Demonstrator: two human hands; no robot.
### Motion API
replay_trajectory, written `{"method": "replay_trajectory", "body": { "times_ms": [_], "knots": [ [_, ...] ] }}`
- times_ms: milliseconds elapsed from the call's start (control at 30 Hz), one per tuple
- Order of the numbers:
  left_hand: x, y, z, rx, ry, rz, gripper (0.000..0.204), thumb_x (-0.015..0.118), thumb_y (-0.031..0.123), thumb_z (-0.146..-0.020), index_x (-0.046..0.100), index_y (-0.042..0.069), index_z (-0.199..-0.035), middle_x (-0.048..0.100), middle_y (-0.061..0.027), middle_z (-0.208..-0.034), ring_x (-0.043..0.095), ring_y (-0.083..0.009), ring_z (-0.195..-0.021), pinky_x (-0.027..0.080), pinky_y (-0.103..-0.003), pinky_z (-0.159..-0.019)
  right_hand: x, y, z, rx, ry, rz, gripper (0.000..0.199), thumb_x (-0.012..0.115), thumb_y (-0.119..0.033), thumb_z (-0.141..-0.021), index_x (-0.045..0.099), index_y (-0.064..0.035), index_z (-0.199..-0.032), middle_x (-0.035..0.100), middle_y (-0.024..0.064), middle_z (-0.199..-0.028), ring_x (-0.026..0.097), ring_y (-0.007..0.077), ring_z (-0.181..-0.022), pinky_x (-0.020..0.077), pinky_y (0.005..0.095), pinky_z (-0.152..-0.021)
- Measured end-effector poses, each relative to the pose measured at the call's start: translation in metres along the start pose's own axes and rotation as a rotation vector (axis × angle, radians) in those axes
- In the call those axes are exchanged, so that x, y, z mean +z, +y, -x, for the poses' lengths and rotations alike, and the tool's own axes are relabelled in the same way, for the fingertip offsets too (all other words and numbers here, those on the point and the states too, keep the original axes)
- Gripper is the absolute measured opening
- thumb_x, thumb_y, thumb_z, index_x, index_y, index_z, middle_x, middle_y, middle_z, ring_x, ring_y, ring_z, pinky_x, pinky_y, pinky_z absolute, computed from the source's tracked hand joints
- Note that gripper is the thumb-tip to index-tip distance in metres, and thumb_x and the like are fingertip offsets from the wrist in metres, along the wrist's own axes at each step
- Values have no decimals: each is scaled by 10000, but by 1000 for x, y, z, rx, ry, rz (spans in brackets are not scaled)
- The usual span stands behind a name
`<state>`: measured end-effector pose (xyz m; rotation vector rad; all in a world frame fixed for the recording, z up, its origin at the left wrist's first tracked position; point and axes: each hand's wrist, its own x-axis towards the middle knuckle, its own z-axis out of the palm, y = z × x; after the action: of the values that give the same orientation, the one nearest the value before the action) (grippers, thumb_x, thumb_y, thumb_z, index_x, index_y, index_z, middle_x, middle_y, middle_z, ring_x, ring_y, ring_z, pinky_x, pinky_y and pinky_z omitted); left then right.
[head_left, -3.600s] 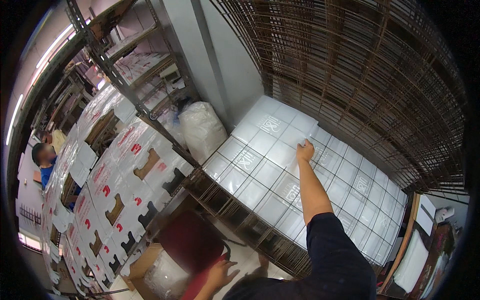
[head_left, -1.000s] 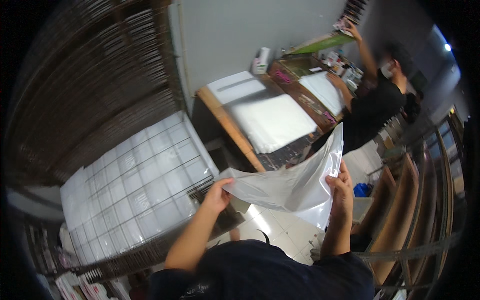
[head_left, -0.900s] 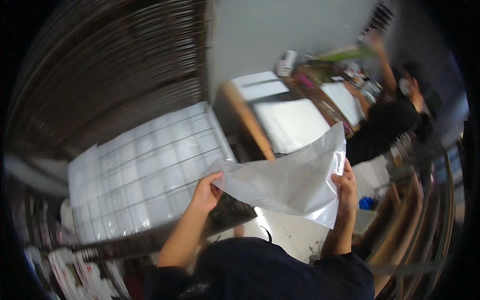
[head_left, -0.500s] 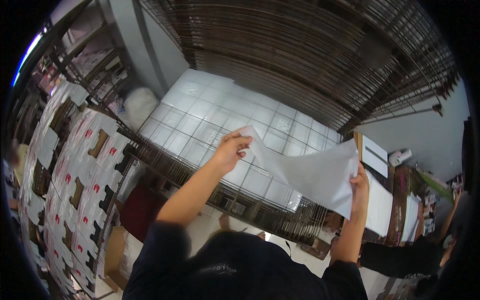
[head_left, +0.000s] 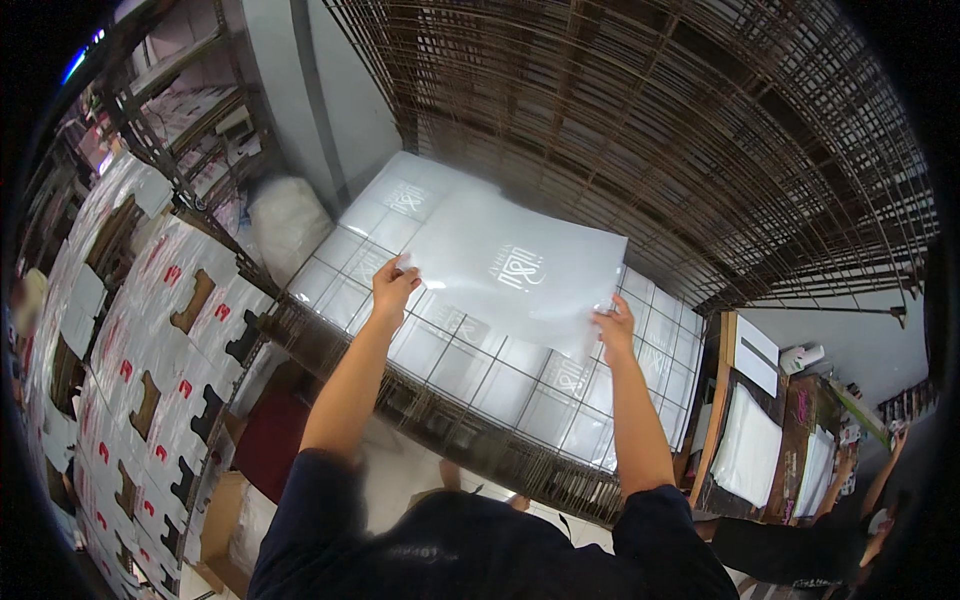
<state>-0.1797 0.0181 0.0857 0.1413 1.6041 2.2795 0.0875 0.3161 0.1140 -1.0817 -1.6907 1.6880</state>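
Note:
A frosted, translucent plastic sheet or bag with a white printed mark is spread out between my hands, above the wire rack. My left hand pinches its near left corner. At the near right corner, the fingers of my right hand are closed on its edge. Beneath it lies a wire grid rack, with more of the same printed plastic pieces showing through its bars. I cannot tell how much of the held piece rests on the rack.
Many wire racks are tilted up at the back. White boxes in clear wrap are stacked at left, near an open cardboard carton. At right a pile of white sheets lies on a dark table, and another person works beyond it.
The plastic piece has gone from bunched and sagging on the right to spread flat over the rack, its print facing up. My right hand has moved left and up; my left hand has moved left.

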Motion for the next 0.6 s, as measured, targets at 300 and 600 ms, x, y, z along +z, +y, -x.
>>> {"method": "replay_trajectory", "body": {
  "times_ms": [300, 600],
  "knots": [
    [-2, -53, -85, 146, 304, -739, 444, 609, 57, -674, 543, 50, -1113, 636, -109, -746, 619, -213, -676, 488, -317, -637, 55, 63, -66, -28, 253, 319, 408, 566, 32, -705, 535, -95, -1092, 599, 102, -788, 596, 180, -612, 481, 297, -501],
    [-8, -46, -101, 152, 339, -868, 380, 614, 110, -685, 558, 79, -1060, 649, -108, -752, 635, -265, -735, 493, -365, -698, 69, 53, -93, -62, 222, 360, 238, 564, 5, -746, 611, -62, -969, 633, 103, -806, 602, 171, -586, 500, 276, -465]
  ]
}}
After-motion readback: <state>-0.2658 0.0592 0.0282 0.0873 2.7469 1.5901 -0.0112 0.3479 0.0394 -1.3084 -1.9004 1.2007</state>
